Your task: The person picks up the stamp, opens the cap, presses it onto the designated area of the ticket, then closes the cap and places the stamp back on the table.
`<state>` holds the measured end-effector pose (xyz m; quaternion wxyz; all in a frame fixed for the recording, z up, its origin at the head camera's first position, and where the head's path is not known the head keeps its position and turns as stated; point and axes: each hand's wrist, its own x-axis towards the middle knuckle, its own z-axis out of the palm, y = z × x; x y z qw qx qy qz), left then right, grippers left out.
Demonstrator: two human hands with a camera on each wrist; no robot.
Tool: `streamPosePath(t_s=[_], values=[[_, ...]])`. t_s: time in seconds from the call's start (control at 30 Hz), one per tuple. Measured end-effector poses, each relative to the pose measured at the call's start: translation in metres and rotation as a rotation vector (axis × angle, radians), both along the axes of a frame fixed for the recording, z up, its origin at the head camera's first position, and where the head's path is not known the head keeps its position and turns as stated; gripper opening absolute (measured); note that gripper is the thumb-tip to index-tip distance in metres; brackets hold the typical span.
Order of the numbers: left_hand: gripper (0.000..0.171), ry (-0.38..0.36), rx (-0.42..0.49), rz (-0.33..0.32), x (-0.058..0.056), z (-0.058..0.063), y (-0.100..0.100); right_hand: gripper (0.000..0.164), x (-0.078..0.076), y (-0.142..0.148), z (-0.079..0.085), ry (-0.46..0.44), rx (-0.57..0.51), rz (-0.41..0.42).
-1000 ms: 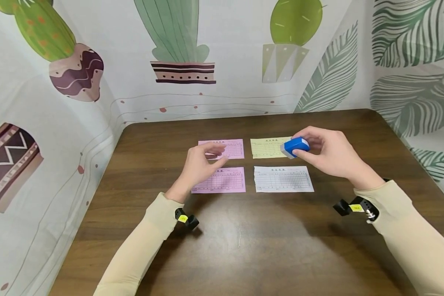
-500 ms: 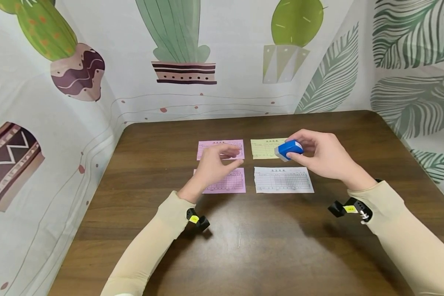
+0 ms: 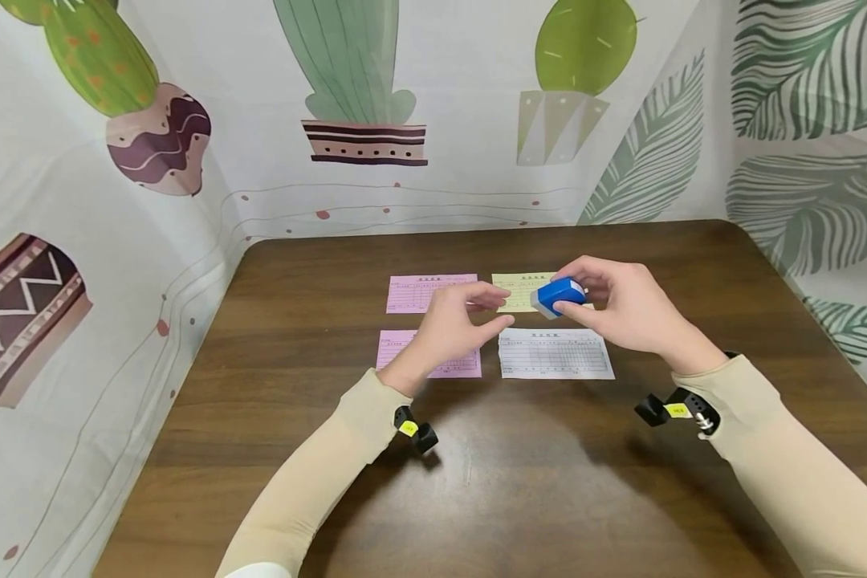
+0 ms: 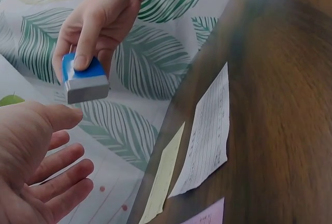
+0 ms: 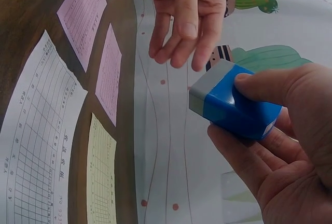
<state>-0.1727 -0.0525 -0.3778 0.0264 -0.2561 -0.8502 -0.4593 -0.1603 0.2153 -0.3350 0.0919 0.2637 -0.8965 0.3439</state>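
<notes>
In the head view my right hand (image 3: 624, 305) pinches a blue stamp (image 3: 565, 294) with a grey cap, thumb on one side and fingers on the other, above the yellow slip (image 3: 516, 281). The right wrist view shows the grey cap (image 5: 210, 84) pointing toward my left hand (image 5: 189, 19). That left hand (image 3: 457, 321) hovers just left of the stamp with thumb and fingers spread apart, holding nothing. In the left wrist view a small gap lies between its thumb and the capped end. Below the hands is the white slip (image 3: 556, 355).
Two pink slips, the far one (image 3: 419, 295) and the near one (image 3: 390, 345), lie on the left, partly covered by my left hand and wrist. All the slips rest on a dark wooden table (image 3: 274, 321). A cloth printed with cacti and leaves (image 3: 470, 128) hangs behind.
My left hand has moved right, from over the pink slips to close beside the stamp. My right hand has shifted left and slightly down with the stamp still in its fingers.
</notes>
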Motion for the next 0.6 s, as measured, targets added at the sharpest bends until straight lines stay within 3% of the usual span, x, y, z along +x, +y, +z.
streamPosePath(t_s=[0.6], values=[[0.035, 0.015, -0.007, -0.048, 0.004, 0.004, 0.022, 0.033, 0.0, -0.003, -0.006, 0.0, -0.023, 0.05]])
